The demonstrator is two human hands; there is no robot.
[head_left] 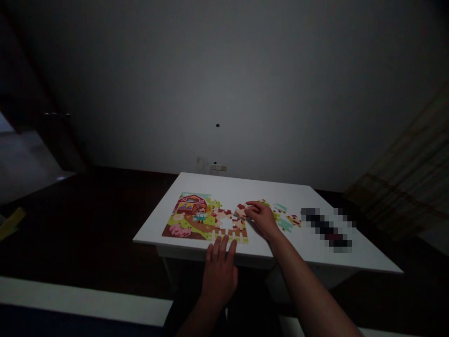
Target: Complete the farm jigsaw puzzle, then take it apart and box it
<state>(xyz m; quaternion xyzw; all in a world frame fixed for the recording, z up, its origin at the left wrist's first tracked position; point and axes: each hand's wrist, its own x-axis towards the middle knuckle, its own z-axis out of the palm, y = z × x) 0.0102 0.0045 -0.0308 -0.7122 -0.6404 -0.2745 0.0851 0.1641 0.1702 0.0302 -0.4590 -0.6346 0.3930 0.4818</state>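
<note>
Farm jigsaw puzzle (187, 216) runs long-ways L–R on desk (280, 192); right hand (261, 220) nearer, fingers pinching loose piece (240, 210) at its R end; left hand (219, 276) spread, fingertips at desk edge.

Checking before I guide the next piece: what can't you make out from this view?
Head view:
- Puzzle piece: partly hidden by the fingers of the right hand.
- Near edge of the farm jigsaw puzzle: partly hidden by the fingers of the left hand.
- Loose pieces: too small to read their pictures.
- Pixelated object: blurred, cannot be identified.
</note>
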